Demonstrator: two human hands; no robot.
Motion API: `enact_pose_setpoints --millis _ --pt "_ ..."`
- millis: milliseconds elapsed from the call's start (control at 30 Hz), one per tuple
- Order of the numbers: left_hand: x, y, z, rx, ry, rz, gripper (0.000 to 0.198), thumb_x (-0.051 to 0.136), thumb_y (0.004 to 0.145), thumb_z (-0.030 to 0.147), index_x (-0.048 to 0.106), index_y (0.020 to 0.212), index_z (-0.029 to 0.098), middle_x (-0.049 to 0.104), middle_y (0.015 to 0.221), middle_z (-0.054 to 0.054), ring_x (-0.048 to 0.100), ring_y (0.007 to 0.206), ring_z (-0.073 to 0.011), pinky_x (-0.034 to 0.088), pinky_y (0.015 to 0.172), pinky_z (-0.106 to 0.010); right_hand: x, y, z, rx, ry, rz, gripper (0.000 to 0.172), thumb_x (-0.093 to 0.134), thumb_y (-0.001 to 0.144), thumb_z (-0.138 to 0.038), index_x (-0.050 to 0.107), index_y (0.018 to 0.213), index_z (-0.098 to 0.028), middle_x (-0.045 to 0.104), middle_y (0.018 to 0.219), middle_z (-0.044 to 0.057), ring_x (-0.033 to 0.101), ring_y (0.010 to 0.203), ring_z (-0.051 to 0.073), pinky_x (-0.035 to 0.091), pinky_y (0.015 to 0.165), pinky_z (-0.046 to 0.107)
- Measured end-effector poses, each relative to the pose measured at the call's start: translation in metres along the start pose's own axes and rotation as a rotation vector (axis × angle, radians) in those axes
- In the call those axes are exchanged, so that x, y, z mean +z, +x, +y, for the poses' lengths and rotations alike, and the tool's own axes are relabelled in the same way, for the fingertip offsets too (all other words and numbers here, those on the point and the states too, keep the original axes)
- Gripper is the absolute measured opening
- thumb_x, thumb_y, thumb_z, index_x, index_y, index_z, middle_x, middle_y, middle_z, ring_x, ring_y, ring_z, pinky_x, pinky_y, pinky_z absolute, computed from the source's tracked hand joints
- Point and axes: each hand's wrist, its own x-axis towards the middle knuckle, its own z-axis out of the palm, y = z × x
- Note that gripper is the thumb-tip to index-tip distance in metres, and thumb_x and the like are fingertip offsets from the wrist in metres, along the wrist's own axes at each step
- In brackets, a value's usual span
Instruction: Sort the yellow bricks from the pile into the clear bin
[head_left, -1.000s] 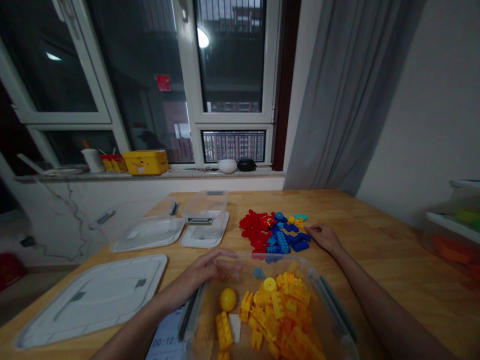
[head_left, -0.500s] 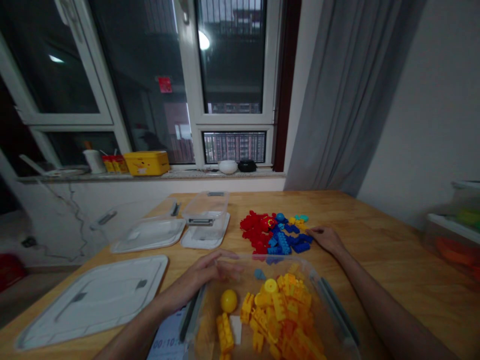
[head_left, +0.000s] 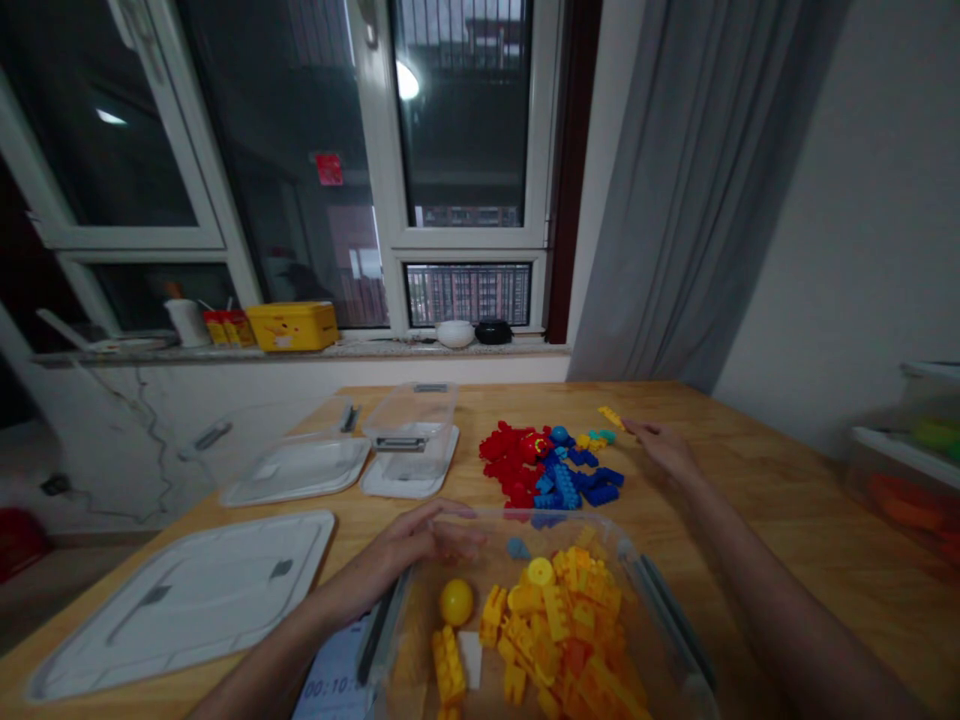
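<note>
Between the fingertips of my right hand (head_left: 661, 447), a long yellow toy brick (head_left: 611, 416) is pinched, held just off the far side of a loose pile. That pile has red bricks (head_left: 510, 455), blue bricks (head_left: 600, 486) and a few yellow and teal bricks (head_left: 598, 438). My left hand (head_left: 416, 540) is closed over the far left corner of a clear plastic box (head_left: 581, 518), its fingers partly inside the rim. Inside the box lie many yellow bricks (head_left: 551, 625), a yellow ball (head_left: 457, 602) and a small blue piece (head_left: 517, 548).
White lids (head_left: 187, 600) lie on the left of the wooden table, with a clear container (head_left: 412, 415) on one of them. A device showing digits (head_left: 330, 670) is partly under the box. More clear bins (head_left: 900, 440) stand at the far right. Beyond is a windowsill.
My right hand has lifted the yellow brick from the pile's right edge and moved it slightly up and away. My left hand stays on the box corner.
</note>
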Motion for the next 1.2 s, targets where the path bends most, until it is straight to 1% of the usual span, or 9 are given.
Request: enact_pose_setpoints --millis 167,333,467,567,667,867,1067,1133,1200 --pt "0.0 0.0 0.002 0.0 0.0 -0.003 0.036 0.056 0.089 0.024 0.067 0.123 0.02 0.073 0.128 -0.008 0.062 0.124 -0.0324 0.04 0.111 -0.046 -0.012 -0.008 -0.053 -0.085 0.096 -0.014 0.059 0.062 0.078 -0.064 0.079 0.103 -0.014 0.077 0.095 0.011 0.067 0.086 0.024 0.048 0.066 0.031" --pt "0.002 -0.002 0.007 0.009 0.042 0.021 0.035 0.056 0.088 0.025 0.068 0.121 0.021 0.072 0.131 -0.006 0.06 0.128 -0.0308 0.038 0.113 -0.045 -0.022 -0.034 -0.11 -0.21 0.213 -0.099 0.059 0.067 0.076 -0.066 0.079 0.105 -0.016 0.076 0.097 0.009 0.063 0.083 0.02 0.046 0.066 0.029" --pt "0.004 -0.003 0.012 -0.037 0.019 0.028 0.036 0.056 0.088 0.022 0.067 0.122 0.022 0.075 0.127 -0.005 0.063 0.125 -0.0295 0.041 0.112 -0.044 -0.03 -0.066 -0.149 -0.304 0.253 -0.21 0.054 0.07 0.076 -0.063 0.079 0.104 -0.017 0.077 0.098 0.007 0.062 0.083 0.019 0.048 0.07 0.03" --pt "0.005 -0.003 0.012 -0.035 0.004 0.017 0.034 0.056 0.089 0.023 0.066 0.122 0.021 0.076 0.125 -0.006 0.066 0.122 -0.0294 0.043 0.109 -0.043 -0.035 -0.09 -0.17 -0.391 0.282 -0.353 0.05 0.071 0.078 -0.061 0.078 0.101 -0.018 0.077 0.099 0.007 0.065 0.087 0.02 0.05 0.076 0.031" --pt "0.004 -0.003 0.011 -0.04 -0.005 0.0 0.036 0.055 0.089 0.023 0.064 0.124 0.021 0.078 0.122 -0.006 0.067 0.12 -0.0298 0.044 0.109 -0.044 -0.038 -0.11 -0.184 -0.499 0.259 -0.514 0.042 0.071 0.081 -0.058 0.078 0.095 -0.018 0.077 0.097 0.006 0.067 0.089 0.021 0.051 0.078 0.031" --pt "0.002 -0.002 0.007 -0.023 0.038 0.02 0.038 0.053 0.088 0.02 0.067 0.123 0.023 0.074 0.128 -0.004 0.062 0.126 -0.0292 0.039 0.113 -0.043 -0.04 -0.138 -0.201 -0.714 0.16 -0.751 0.026 0.069 0.088 -0.045 0.078 0.094 -0.021 0.074 0.099 0.004 0.067 0.092 0.017 0.051 0.083 0.03" --pt "0.003 -0.002 0.008 0.018 0.084 0.033 0.033 0.056 0.087 0.021 0.07 0.117 0.023 0.071 0.13 -0.003 0.06 0.126 -0.0295 0.042 0.108 -0.04 -0.041 -0.154 -0.208 -0.8 0.014 -1.029 0.027 0.068 0.09 -0.047 0.078 0.097 -0.023 0.075 0.099 0.002 0.067 0.095 0.017 0.05 0.089 0.03" --pt "0.002 -0.002 0.008 0.002 0.07 0.024 0.033 0.055 0.089 0.023 0.069 0.12 0.023 0.073 0.128 -0.004 0.061 0.124 -0.0293 0.042 0.108 -0.041 -0.04 -0.154 -0.208 -0.786 -0.008 -1.021 0.028 0.066 0.091 -0.047 0.078 0.1 -0.023 0.075 0.101 0.002 0.067 0.097 0.017 0.049 0.09 0.031" --pt "0.002 -0.002 0.009 -0.013 0.058 0.011 0.035 0.054 0.09 0.024 0.067 0.122 0.022 0.074 0.126 -0.004 0.062 0.123 -0.0291 0.042 0.109 -0.042 -0.039 -0.151 -0.206 -0.768 0.001 -0.953 0.029 0.065 0.092 -0.048 0.078 0.099 -0.023 0.075 0.102 0.003 0.067 0.096 0.017 0.049 0.09 0.031"
